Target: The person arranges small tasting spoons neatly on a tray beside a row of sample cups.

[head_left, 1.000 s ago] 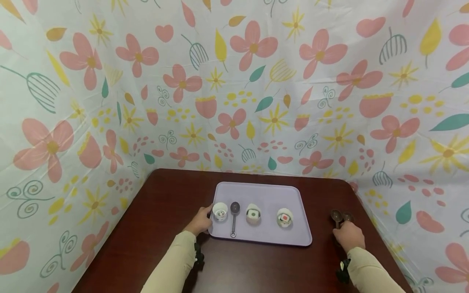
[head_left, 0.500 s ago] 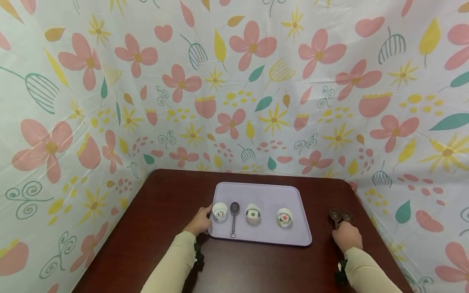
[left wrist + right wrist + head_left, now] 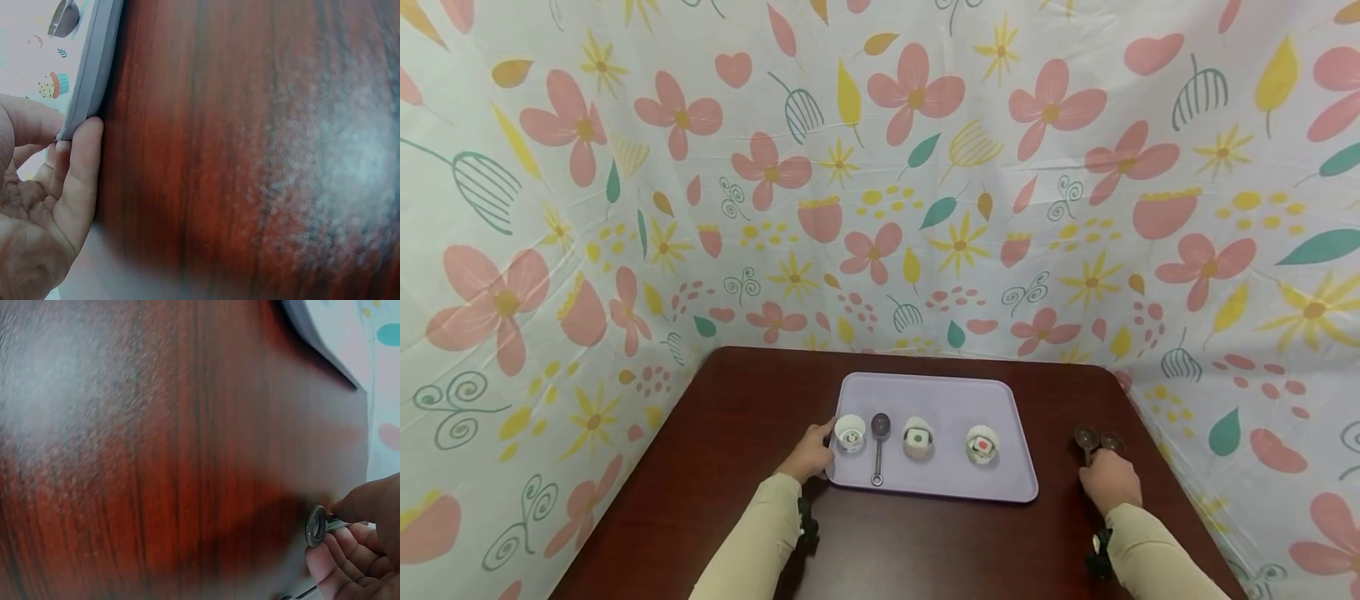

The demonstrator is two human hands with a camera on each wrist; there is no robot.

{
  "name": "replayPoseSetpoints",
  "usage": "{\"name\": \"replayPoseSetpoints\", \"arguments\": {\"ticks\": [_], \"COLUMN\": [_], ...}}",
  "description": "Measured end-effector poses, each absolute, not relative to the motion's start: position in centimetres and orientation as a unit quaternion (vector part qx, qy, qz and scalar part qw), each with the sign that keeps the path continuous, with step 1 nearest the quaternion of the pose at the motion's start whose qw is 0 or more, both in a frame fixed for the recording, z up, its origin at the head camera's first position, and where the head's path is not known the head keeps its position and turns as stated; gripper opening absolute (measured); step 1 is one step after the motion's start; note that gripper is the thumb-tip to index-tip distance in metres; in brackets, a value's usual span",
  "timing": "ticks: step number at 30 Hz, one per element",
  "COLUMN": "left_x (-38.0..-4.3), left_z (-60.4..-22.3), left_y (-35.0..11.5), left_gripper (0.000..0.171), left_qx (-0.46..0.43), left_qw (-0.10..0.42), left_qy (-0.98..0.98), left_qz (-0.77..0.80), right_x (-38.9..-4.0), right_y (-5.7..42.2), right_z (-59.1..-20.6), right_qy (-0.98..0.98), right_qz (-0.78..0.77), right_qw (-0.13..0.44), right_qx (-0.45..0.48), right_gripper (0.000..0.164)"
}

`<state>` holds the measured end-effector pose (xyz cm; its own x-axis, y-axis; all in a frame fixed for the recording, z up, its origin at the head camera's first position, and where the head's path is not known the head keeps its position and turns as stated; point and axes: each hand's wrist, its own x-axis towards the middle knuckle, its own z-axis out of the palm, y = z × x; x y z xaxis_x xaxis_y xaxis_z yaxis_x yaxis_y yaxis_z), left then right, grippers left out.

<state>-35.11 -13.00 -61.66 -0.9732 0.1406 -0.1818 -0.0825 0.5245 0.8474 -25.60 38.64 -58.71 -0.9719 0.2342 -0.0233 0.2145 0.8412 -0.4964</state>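
My left hand [image 3: 808,454] grips the left edge of a lavender tray [image 3: 940,400]; in the left wrist view, thumb and fingers [image 3: 84,150] pinch its corner. On the tray sit a small white printed cup [image 3: 850,428], a dark brown spoon [image 3: 880,427], and two small round holders, one with a green-dotted white block [image 3: 917,437], the other with a red-dotted block [image 3: 982,445]. My right hand [image 3: 1111,482] is at two brown spoons right of the tray. It pinches one spoon [image 3: 1086,437] by its ring-ended handle [image 3: 315,526]; the other spoon [image 3: 1112,442] lies beside it.
The dark red-brown wooden table [image 3: 752,400] carries everything. A flower-printed cloth [image 3: 880,167] hangs close behind the table and along both sides. Cupcake prints [image 3: 53,85] decorate the tray's surface.
My right hand has shifted slightly left with the spoons, whose bowls sit a little further left and higher. The left hand and the tray stay put.
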Motion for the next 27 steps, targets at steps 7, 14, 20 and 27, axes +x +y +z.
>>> {"name": "replayPoseSetpoints", "arguments": {"ticks": [7, 14, 20, 27], "left_x": [-35.1, -35.1, -35.1, -35.0], "left_z": [-61.7, -61.7, -61.9, -61.8], "left_y": [-13.0, -13.0, -13.0, -13.0], "left_gripper": [0.084, 0.084, 0.085, 0.084], "left_qx": [0.014, 0.019, 0.019, 0.015], "left_qw": [0.121, 0.118, 0.115, 0.115], "left_qy": [0.864, 0.865, 0.861, 0.862], "left_qz": [0.488, 0.488, 0.495, 0.494], "right_x": [-26.3, -27.0, -27.5, -28.0], "right_y": [37.8, 36.0, 34.5, 32.7], "right_z": [-57.8, -56.5, -56.1, -55.3], "right_qy": [-0.968, -0.969, -0.967, -0.964], "right_qz": [0.228, 0.227, 0.234, 0.246], "right_qw": [0.044, 0.047, 0.06, 0.067], "right_qx": [-0.098, -0.089, -0.079, -0.082], "right_gripper": [0.032, 0.03, 0.028, 0.019]}}
